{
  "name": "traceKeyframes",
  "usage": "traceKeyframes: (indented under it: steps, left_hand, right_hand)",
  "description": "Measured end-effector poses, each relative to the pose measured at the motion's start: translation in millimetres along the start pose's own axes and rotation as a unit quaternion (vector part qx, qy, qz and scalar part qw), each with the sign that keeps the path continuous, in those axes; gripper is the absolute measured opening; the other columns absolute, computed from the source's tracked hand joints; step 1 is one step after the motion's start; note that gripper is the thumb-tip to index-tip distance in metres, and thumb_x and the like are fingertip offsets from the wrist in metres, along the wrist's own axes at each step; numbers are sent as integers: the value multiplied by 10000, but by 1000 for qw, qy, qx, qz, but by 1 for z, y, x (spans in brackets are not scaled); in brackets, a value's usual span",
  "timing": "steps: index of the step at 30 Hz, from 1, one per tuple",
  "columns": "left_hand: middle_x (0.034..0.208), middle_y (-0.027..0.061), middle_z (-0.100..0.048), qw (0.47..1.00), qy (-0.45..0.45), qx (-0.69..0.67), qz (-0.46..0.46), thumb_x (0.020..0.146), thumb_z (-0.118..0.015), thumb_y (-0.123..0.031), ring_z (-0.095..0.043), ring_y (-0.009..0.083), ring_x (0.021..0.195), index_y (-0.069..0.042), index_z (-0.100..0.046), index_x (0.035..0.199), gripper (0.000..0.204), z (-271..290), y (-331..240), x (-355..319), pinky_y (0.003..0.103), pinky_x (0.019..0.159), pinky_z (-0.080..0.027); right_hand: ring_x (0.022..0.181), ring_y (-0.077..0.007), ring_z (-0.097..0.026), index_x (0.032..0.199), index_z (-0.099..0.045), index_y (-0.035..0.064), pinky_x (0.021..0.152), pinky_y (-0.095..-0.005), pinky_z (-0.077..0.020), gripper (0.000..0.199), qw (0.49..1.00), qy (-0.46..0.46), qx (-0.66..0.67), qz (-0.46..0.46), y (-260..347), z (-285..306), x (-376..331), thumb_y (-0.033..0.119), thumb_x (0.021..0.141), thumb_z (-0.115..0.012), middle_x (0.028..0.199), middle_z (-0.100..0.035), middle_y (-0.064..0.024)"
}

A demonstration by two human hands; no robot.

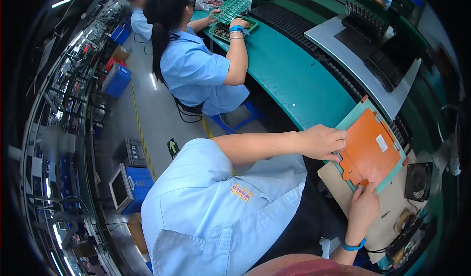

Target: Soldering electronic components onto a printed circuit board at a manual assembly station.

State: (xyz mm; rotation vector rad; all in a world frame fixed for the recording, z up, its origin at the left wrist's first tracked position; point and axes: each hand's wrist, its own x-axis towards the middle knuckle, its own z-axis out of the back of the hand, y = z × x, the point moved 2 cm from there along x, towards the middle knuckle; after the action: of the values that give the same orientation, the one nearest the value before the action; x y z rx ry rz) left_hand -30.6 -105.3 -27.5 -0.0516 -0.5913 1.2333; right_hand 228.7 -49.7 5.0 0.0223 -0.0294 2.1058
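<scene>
A flat orange panel with a small white label lies on a pale green frame, like a flat fixture, at the right. My left hand grips its left edge, fingers bent over the rim and thumb near the orange edge. At the near edge, my right hand pinches a small orange tab with thumb and fingers. A blue band circles my right wrist. What lies under the panel is hidden.
A tan board lies below the fixture, with a black fan to its right. The green bench runs up to a co-worker holding a green circuit board over a parts tray. A dark conveyor runs alongside.
</scene>
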Motion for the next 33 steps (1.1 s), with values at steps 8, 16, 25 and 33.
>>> traceKeyframes:
  steps: [8,16,25,33]
  left_hand:
    - [1017,40,-532,999,-44,9,-14,841,-794,-317,-642,233,791,-121,-574,966,320,6,1,-3,346,596,-515]
    - [999,31,-528,998,-65,-5,-23,842,-792,-305,-634,227,780,-124,-554,975,327,2,4,-4,333,572,-497]
    - [1041,36,-559,991,-68,-114,-21,885,-762,-254,-629,225,751,-113,-605,998,240,1,13,-7,351,619,-521]
    - [1122,95,-587,983,-61,-67,160,924,-702,-231,-655,271,778,-107,-552,1224,357,-1,3,3,358,655,-554]
  right_hand:
    - [755,-319,-619,961,-604,55,677,-417,-516,134,984,-42,-17,171,-6,7,14,152,897,-670,878,-626,-118]
    - [825,-321,-609,963,-601,49,726,-414,-502,146,957,-36,-27,288,-8,19,16,134,875,-679,920,-613,-125]
    - [922,-336,-625,1166,-625,38,809,-403,-510,285,974,-14,166,152,-20,11,-2,109,895,-676,1030,-648,-125]
    - [995,-359,-658,1480,-484,39,836,-419,-531,601,968,-112,180,-131,-3,-24,-23,105,917,-685,1191,-669,-163]
